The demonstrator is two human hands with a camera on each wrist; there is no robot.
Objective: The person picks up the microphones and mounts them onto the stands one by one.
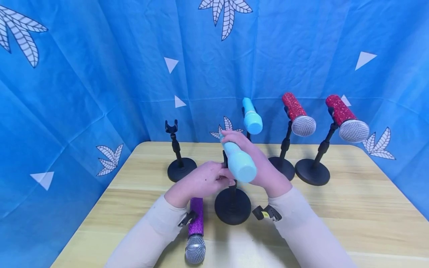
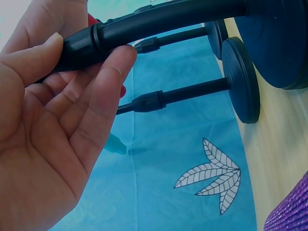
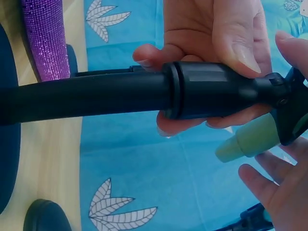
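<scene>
In the head view my left hand grips the upper neck of a black desk microphone stand. The left wrist view shows that thumb and the fingers round the stand's thick collar. My right hand holds a light blue microphone at the stand's top, its head pointing toward me. From the right wrist view, the microphone's narrow tail pokes out beside the black clip, between my right thumb and fingers. How deep the microphone sits in the clip is hidden.
A purple glitter microphone lies near my left forearm. A black stand with a bare clip stands at left. Behind, stands hold another light blue microphone and two red glitter ones, the nearer-middle and far-right. Blue curtain borders the table.
</scene>
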